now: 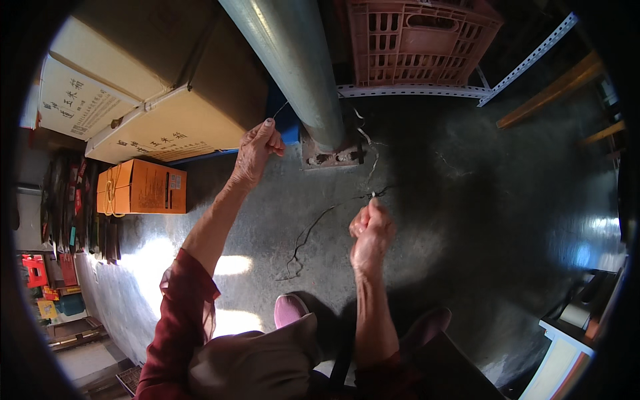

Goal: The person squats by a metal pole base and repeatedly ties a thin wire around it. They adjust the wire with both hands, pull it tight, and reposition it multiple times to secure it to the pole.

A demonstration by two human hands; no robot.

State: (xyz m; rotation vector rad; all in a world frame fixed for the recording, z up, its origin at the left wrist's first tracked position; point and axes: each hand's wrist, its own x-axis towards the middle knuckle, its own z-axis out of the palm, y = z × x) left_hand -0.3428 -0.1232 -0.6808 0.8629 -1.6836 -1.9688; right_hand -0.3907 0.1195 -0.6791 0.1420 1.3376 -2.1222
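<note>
My left hand (257, 147) is raised in front of the cardboard boxes, thumb and fingertips pinched on a thin strand (280, 110) that runs up towards the metal post (305, 85). What the strand is, I cannot tell. Lower and to the right, my right hand (372, 225) is closed above the concrete floor, with a small whitish tip (373, 194) showing at its thumb; the rest of that item is hidden in the fingers. Cracks (307, 232) in the floor run between and below the hands.
Large cardboard boxes (210, 110) stand at the upper left, an orange carton (157, 187) below them. The post's bolted base plate (332, 159) is ahead. A brown plastic crate (415, 45) rests by a perforated metal frame (415, 91). A white-edged stand (555, 350) is at lower right.
</note>
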